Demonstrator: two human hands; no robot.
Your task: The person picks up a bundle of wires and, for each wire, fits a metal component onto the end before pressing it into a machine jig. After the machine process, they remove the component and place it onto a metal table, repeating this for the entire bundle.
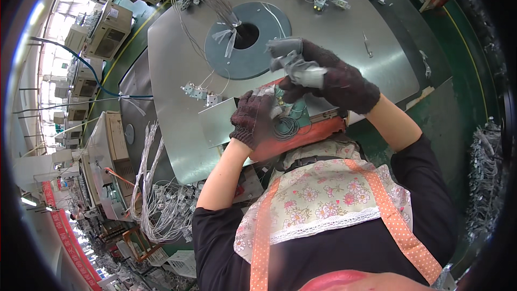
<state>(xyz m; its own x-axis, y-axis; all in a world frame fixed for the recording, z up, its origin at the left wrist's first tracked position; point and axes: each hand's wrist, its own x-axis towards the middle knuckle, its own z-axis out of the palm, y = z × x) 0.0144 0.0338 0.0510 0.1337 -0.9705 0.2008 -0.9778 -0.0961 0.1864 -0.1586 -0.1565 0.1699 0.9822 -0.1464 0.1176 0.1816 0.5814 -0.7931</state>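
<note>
Floral apron with orange dotted straps (323, 199) fills the near foreground, over dark sleeves. Both bare forearms rise from it to the near edge of the grey sheet-metal worktable (344, 27).

Left hand (253, 118), dark knit glove, fingers curled down and pressing on a small green board-like part (293, 110) that sits on a red fixture block (318, 132) at the table edge. A thin grey coiled wire (285, 127) lies just beside the left fingertips, on the same fixture.

Right hand (328, 78), same dark glove with grey fingertips, is raised just above and beyond the left. Fingers are closed around a small pale grey component (307, 74); its exact shape is blurred, can't tell more.

Key relation: the held component is directly above-right of the green part, close but apart from it. Its long axis looks roughly left-right, across the table edge. Right hand is the carrier; left is nearer the fixture and pins it.

Further out: dark round disc with a centre hole (247, 35), wire bundle (215, 0) feeding through it.
</note>
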